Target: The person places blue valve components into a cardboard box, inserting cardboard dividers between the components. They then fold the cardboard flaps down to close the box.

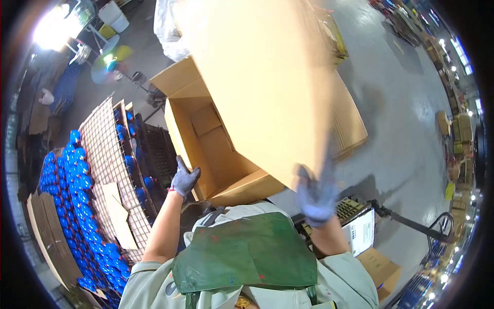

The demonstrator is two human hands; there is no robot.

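An open cardboard box [206,136] stands in front of me, with flat pieces of cardboard visible on its inside. My left hand [185,178], in a grey glove, grips the box's left wall near the front corner. With my right hand [316,198], gloved too and smeared by motion, I hold a large cardboard sheet [262,87] by its lower right corner. The sheet slants over the right part of the box and hides it. Its right edge is blurred.
Left of the box stands a wire mesh rack [105,149] beside many shiny blue rounded items [77,175]. Stacked flat cardboard [347,118] lies to the right. A dark metal arm [411,224] reaches out at lower right, near another open carton [378,268]. A fan [110,64] stands far left.
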